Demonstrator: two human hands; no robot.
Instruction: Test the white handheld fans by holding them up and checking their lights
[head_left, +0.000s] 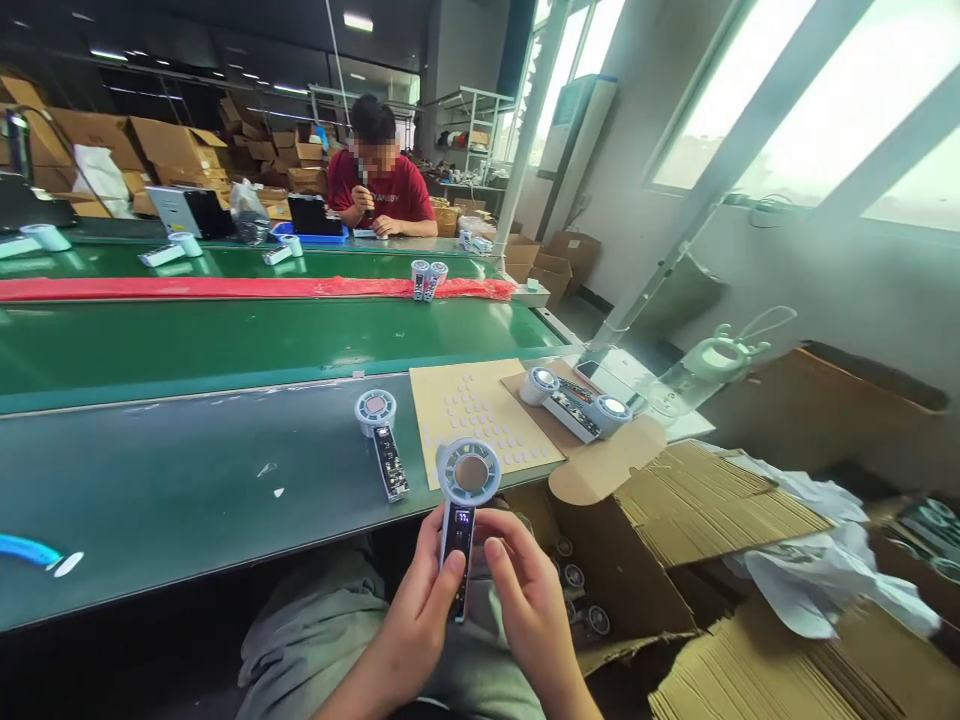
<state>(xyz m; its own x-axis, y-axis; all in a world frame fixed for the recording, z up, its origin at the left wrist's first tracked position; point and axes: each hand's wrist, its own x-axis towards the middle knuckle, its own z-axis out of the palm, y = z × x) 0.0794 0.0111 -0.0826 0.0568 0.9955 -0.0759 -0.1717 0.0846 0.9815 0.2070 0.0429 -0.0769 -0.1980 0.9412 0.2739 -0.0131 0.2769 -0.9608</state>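
The handheld fan (463, 500) is held up over the lap, just off the near edge of the worktop (187, 490), and its small display is lit, so it looks to be under check rather than finished. One fan (381, 440) lies on the worktop at ten o'clock from it, and two more (576, 402) rest on cardboard at two o'clock; more sit in the open box (600, 560) at four o'clock. The left hand (420, 620) and right hand (529, 600) rise from below, fingers closed around the handle, thumbs on its front.
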